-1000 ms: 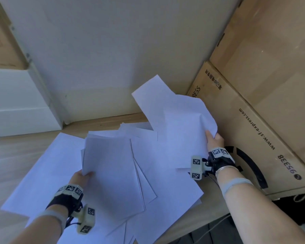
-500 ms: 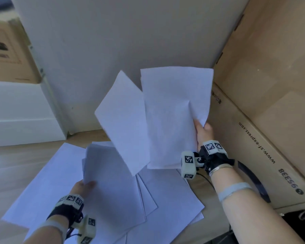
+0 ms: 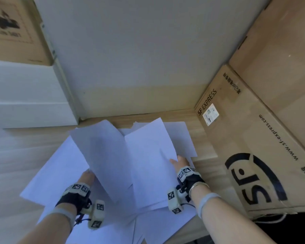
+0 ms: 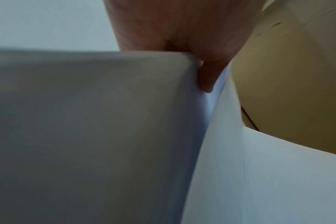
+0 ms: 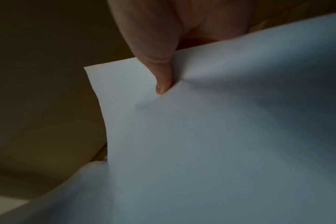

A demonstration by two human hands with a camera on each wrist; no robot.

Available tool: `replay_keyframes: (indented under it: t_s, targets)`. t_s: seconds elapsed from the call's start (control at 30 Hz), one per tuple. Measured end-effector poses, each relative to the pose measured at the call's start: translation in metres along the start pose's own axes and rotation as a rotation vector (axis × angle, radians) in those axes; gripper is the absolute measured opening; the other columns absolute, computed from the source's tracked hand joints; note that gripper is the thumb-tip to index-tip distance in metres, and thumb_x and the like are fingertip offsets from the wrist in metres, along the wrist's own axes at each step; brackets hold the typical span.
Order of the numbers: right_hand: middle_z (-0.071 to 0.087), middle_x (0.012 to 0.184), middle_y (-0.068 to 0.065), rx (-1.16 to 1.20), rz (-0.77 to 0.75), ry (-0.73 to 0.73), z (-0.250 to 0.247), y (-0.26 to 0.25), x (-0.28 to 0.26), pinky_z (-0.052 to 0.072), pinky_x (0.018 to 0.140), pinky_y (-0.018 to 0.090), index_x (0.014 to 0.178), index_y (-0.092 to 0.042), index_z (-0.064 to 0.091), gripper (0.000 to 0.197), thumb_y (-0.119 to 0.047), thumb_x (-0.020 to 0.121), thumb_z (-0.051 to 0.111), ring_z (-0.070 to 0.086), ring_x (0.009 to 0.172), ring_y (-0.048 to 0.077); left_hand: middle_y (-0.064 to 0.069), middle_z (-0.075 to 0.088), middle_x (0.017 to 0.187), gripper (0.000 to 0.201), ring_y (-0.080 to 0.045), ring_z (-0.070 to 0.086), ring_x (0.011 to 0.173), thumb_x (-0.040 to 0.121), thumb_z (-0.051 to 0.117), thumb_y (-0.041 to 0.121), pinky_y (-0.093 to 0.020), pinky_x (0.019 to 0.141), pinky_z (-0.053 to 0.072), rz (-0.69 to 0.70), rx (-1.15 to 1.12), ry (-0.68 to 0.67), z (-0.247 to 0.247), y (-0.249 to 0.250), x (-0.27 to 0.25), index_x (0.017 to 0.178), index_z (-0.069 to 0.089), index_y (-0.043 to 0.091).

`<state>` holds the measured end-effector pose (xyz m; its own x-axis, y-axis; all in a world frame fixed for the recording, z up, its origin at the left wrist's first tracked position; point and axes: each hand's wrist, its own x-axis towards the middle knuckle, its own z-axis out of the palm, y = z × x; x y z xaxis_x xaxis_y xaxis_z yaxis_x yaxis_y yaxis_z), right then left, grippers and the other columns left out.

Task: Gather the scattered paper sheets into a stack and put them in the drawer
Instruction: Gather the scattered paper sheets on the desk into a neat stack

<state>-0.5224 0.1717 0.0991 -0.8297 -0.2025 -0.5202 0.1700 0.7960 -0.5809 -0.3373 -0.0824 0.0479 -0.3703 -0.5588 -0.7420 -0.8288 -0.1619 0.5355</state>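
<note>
Several white paper sheets (image 3: 60, 173) lie fanned over the wooden desk (image 3: 16, 155). My left hand (image 3: 87, 176) holds the left edge of a raised sheet (image 3: 102, 155); in the left wrist view my thumb (image 4: 207, 78) presses that sheet (image 4: 86, 121). My right hand (image 3: 180, 162) pinches the right edge of another raised sheet (image 3: 148, 155); in the right wrist view the thumb (image 5: 161, 84) presses on this sheet (image 5: 220, 136). The two raised sheets meet in the middle above the pile. No drawer is in view.
A large SF Express cardboard box (image 3: 253, 147) stands close on the right, with another box (image 3: 280, 59) above it. A grey wall panel (image 3: 130, 59) closes the back. A white box (image 3: 28, 95) sits at the back left.
My right hand has brought its sheets down and leftward from the raised position to meet the left hand's sheet. My left hand has lifted its sheet off the pile.
</note>
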Motion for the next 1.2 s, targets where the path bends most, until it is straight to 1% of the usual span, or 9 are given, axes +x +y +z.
replay_keyframes:
  t_s: [0.3,0.37,0.43,0.5,0.67,0.8,0.9,1.1,1.2]
  targets:
    - [0.055,0.135,0.011,-0.227,0.008,-0.173,0.020,-0.030,0.014,0.044,0.098,0.032,0.135,-0.009,0.045,0.041,-0.016,0.095,0.048,0.055,0.120,0.029,-0.029,0.044,0.138,0.038,-0.041,0.048,0.122,0.098,0.029,0.004,-0.042,0.102,0.038,-0.052,-0.297,-0.006,-0.004,-0.010,0.007,0.131,0.044,-0.009]
    - [0.055,0.135,0.012,-0.263,-0.004,-0.181,0.031,-0.039,0.016,0.044,0.099,0.032,0.136,-0.008,0.044,0.042,-0.016,0.095,0.047,0.054,0.120,0.030,-0.035,0.045,0.122,0.044,-0.042,0.054,0.105,0.098,0.036,0.028,-0.040,0.091,0.039,-0.049,-0.400,-0.015,-0.007,-0.009,0.005,0.112,0.056,-0.008]
    - [0.051,0.138,0.012,-0.308,-0.011,-0.176,0.042,-0.045,0.017,0.041,0.101,0.031,0.137,-0.006,0.042,0.043,-0.017,0.095,0.046,0.051,0.124,0.029,-0.019,0.052,0.130,0.083,-0.038,0.052,0.119,0.081,0.035,0.072,-0.045,0.104,0.038,-0.070,-0.502,-0.030,-0.008,-0.012,0.006,0.129,0.053,0.006]
    - [0.049,0.140,0.012,-0.331,0.009,-0.145,0.053,-0.047,0.017,0.040,0.100,0.030,0.137,-0.005,0.040,0.045,-0.018,0.094,0.047,0.049,0.126,0.028,-0.012,0.052,0.138,0.097,-0.034,0.048,0.128,0.069,0.028,0.084,-0.051,0.111,0.033,-0.043,-0.578,-0.056,-0.009,-0.014,0.004,0.138,0.046,0.018]
    - [0.048,0.139,0.015,-0.226,0.052,-0.013,0.075,-0.046,0.019,0.041,0.101,0.035,0.136,-0.004,0.037,0.047,-0.017,0.092,0.050,0.048,0.126,0.030,-0.009,0.065,0.105,0.064,-0.025,0.060,0.097,0.088,0.025,0.066,-0.042,0.093,0.044,-0.014,-0.692,-0.071,-0.009,-0.010,-0.005,0.121,0.054,0.021]
    - [0.053,0.135,0.016,-0.316,0.037,-0.106,0.086,-0.050,0.015,0.044,0.098,0.034,0.129,-0.002,0.048,0.042,-0.025,0.094,0.045,0.054,0.122,0.030,-0.022,0.061,0.126,0.056,-0.037,0.059,0.113,0.081,0.067,0.031,-0.052,0.103,0.043,0.010,-0.477,-0.032,-0.010,-0.014,0.010,0.127,0.055,0.002]
    - [0.046,0.143,0.013,-0.360,-0.017,-0.250,0.093,-0.055,0.010,0.038,0.104,0.033,0.137,-0.005,0.041,0.050,-0.033,0.096,0.043,0.047,0.130,0.029,-0.026,0.058,0.127,0.049,-0.039,0.057,0.116,0.081,0.068,0.007,-0.047,0.102,0.043,0.073,-0.312,0.016,-0.002,-0.004,0.002,0.126,0.053,-0.006]
    - [0.047,0.143,0.008,-0.134,-0.014,-0.250,0.080,-0.055,0.017,0.037,0.107,0.034,0.140,-0.010,0.037,0.059,-0.036,0.090,0.055,0.047,0.130,0.027,-0.030,0.062,0.117,0.035,-0.042,0.060,0.108,0.080,0.068,0.003,-0.049,0.095,0.048,0.277,-0.339,0.033,-0.010,0.012,-0.014,0.112,0.059,-0.008]
    - [0.057,0.131,0.009,0.135,-0.062,-0.218,0.064,-0.065,0.017,0.041,0.105,0.035,0.131,-0.010,0.045,0.058,-0.036,0.083,0.066,0.054,0.122,0.027,-0.018,0.070,0.095,0.037,-0.037,0.063,0.102,0.061,0.080,0.023,-0.051,0.093,0.049,0.413,-0.368,-0.019,-0.029,0.034,-0.030,0.091,0.066,0.006]
